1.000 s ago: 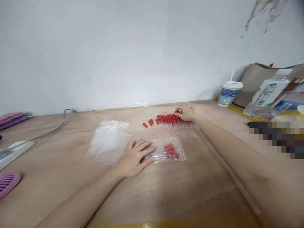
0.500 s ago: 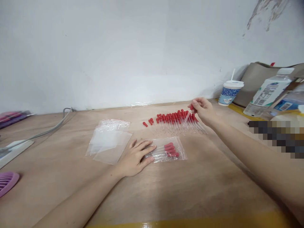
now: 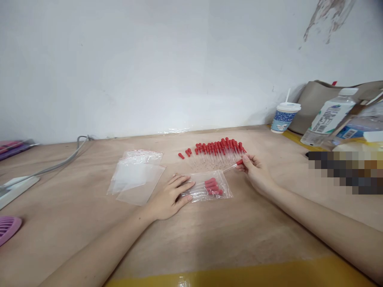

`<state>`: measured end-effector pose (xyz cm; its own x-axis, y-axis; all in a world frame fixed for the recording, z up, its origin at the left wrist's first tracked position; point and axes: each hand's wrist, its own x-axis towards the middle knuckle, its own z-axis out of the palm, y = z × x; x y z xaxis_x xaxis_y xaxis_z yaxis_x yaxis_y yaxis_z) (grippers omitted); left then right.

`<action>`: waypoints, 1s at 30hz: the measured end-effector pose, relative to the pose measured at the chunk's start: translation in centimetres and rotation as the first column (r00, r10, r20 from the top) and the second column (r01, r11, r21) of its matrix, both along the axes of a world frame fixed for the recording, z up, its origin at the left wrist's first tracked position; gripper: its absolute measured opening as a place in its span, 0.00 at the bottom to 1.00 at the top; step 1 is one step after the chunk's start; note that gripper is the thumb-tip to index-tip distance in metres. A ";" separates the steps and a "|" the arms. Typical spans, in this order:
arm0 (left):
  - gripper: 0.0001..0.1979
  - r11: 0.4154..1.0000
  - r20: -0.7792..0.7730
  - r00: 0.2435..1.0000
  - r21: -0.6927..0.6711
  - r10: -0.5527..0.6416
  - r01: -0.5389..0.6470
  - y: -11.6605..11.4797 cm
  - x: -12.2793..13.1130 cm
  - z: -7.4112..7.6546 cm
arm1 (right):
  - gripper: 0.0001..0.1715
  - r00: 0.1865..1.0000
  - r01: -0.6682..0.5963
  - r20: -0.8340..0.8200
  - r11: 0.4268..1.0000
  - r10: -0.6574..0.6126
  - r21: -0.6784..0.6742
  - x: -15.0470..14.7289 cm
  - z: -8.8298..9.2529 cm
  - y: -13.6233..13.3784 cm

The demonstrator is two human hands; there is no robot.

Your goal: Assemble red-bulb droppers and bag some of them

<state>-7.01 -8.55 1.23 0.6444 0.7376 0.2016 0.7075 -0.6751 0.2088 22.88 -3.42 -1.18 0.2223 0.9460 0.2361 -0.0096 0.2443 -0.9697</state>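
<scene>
My left hand [image 3: 175, 195] lies spread over the left end of a clear zip bag [image 3: 226, 191], fingers stretched out on the plastic. Inside that bag are several glass droppers with red rubber bulbs [image 3: 214, 186], their tubes pointing left. My right hand [image 3: 254, 171] pinches a dropper [image 3: 238, 162] by its red bulb, just right of the bag. The dropper's glass tube slants down-left to the bag's right upper edge; I cannot tell whether its tip is inside. Behind the bag, a row of loose red-bulbed droppers [image 3: 218, 148] lies on the table.
Flat clear zip bags [image 3: 134, 177] lie overlapped to the left. A paper cup with straw [image 3: 285, 117], a plastic bottle [image 3: 329, 115] and a grey bag [image 3: 308, 101] stand at the right. A grey cable [image 3: 66, 159] and a pink slotted object [image 3: 8, 229] are at the left.
My right hand has drawn the dropper from the row toward me, bringing its tube to the bag's right side. My left hand stays on the bag.
</scene>
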 end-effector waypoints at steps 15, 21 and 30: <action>0.23 1.000 -0.016 1.000 0.001 0.005 -0.005 0.1 0.0 0.0 | 0.21 0.945 -0.243 -0.266 0.954 0.191 -0.177 -0.1 0.2 -1.6; 0.23 1.000 -0.008 1.000 0.019 -0.009 0.009 0.1 -0.1 -0.1 | 0.17 0.928 -0.371 -0.143 0.885 0.343 -0.281 0.0 0.7 -1.8; 0.23 0.999 -0.031 0.999 0.032 -0.007 0.008 0.1 -0.1 0.0 | 0.14 0.857 -0.247 0.419 0.953 0.300 -0.178 -1.5 0.0 -1.4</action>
<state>-7.07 -8.49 1.24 0.6561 0.7265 0.2044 0.7084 -0.6862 0.1650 21.41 -4.81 -1.16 -0.1498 0.9795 0.1349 0.3707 0.1821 -0.9107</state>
